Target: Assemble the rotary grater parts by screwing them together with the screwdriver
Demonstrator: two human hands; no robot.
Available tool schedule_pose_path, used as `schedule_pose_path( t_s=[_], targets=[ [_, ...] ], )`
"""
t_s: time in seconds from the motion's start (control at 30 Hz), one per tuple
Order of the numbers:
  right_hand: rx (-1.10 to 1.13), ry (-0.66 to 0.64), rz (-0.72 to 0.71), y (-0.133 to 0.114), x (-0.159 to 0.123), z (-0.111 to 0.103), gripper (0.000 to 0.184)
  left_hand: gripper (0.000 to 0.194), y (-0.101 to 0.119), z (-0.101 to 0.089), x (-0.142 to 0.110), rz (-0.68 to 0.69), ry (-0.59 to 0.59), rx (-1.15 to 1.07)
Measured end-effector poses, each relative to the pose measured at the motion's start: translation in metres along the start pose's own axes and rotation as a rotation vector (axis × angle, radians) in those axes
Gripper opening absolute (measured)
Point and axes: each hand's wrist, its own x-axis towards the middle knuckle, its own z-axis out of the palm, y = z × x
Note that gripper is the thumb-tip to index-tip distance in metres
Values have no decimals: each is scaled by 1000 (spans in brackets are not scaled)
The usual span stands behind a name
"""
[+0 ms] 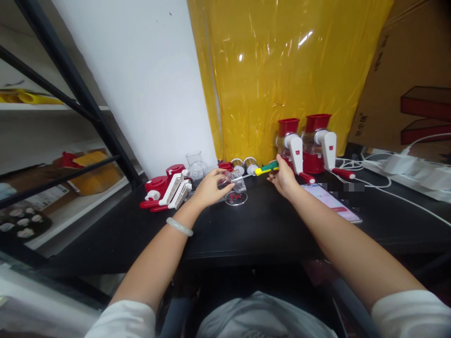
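My left hand (210, 188) is closed round a clear plastic housing (239, 184), raised a little over the black table (260, 230). In my right hand (283, 177) is a screwdriver (267, 168) with a green and yellow handle. Its pale shaft points left and meets the housing or lies just in front of it; I cannot tell which. A round clear disc with a red mark (236, 198) lies below the housing. Behind are two metal drum graters (251, 165). Left of my left hand lie white crank handles with red grips (172, 193) and red bases (157, 184).
Two assembled red and white rotary graters (315, 148) stand at the back right. A lit phone (331, 203) lies near my right forearm. White cables and a power strip (405, 164) are at the right, a black-framed shelf (70, 101) at the left. A yellow plastic curtain (282, 70) hangs behind.
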Motion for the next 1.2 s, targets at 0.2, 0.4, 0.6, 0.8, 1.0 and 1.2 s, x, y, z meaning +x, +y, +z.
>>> schedule_pose_path(
  t_s=[0.2, 0.4, 0.6, 0.8, 1.0, 1.2],
  targets=[
    [3, 4, -3, -1, -3, 3, 20, 30, 1, -1, 0, -8, -11, 2],
    [87, -7, 30, -2, -2, 2, 7, 28, 2, -1, 0, -6, -6, 5],
    [123, -23, 46, -2, -1, 0, 8, 28, 4, -2, 0, -24, -20, 3],
    [-70, 24, -19, 0, 0, -1, 32, 28, 2, -1, 0, -17, -19, 4],
    [-120, 12, -41, 0, -1, -1, 26, 27, 2, -1, 0, -21, -18, 7],
    [-21, 17, -4, -2, -3, 2, 12, 30, 1, -1, 0, -8, -10, -6]
  ],
)
